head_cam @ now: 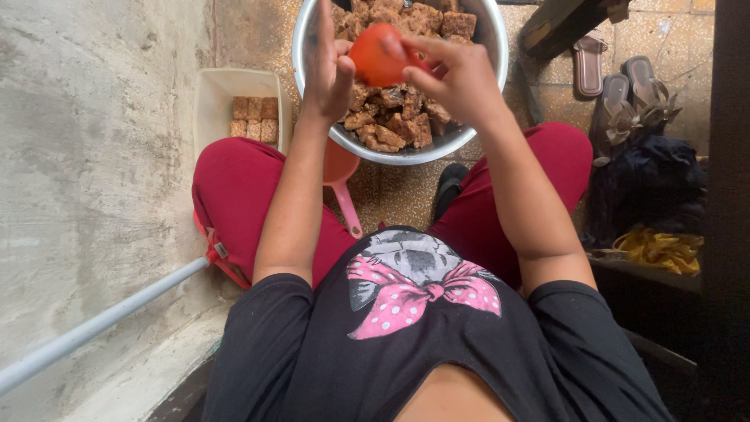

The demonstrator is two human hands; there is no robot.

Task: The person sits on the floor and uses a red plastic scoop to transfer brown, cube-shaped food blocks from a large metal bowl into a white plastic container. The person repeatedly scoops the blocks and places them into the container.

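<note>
A round red tomato (375, 55) is held up between both hands above a large metal bowl (492, 70). My left hand (326, 66) presses its fingers against the tomato's left side. My right hand (457, 74) grips it from the right, fingers curled over the top. The bowl is filled with several brown, fried-looking chunks (391, 125). I sit with knees in red trousers on either side of the bowl.
A cream plastic tub (209, 101) holding brown square blocks (254, 117) stands left of the bowl. An orange dipper handle (346, 207) pokes out under the bowl. Sandals (617, 94) and dark cloth (648, 187) lie right. A concrete wall and grey pole (101, 324) are left.
</note>
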